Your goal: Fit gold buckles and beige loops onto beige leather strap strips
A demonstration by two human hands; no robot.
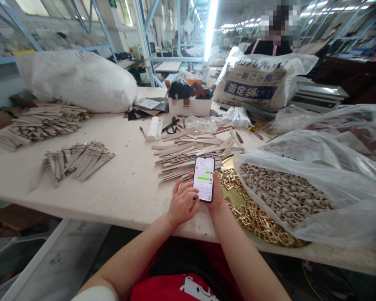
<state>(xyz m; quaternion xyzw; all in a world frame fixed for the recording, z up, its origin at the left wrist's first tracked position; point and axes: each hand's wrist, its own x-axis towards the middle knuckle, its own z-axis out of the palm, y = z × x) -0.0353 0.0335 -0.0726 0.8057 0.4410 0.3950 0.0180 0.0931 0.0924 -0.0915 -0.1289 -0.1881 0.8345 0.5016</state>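
Note:
A smartphone (203, 177) with a lit chat screen is held over the front of the table. My right hand (217, 194) is wrapped round its right side and lower back. My left hand (182, 202) is over the lower left of the screen, fingers apart and slightly bent, with the fingertips at or just above the glass. Behind the phone lies a loose pile of flat beige strips (181, 154). To the right, a round gold tray (238, 198) carries many gold metal buckles (260, 221). Partly over it sits a clear plastic bag (357, 200) full of small beige loops (285, 196).
Bundles of beige strips with buckles (78, 161) and a larger strip stack (50, 121) lie at left. A white sack (78, 81), a box of scraps (190, 106) and a printed bag (260, 81) line the back. A white roll (154, 128) lies mid-table. A person (277, 37) is beyond.

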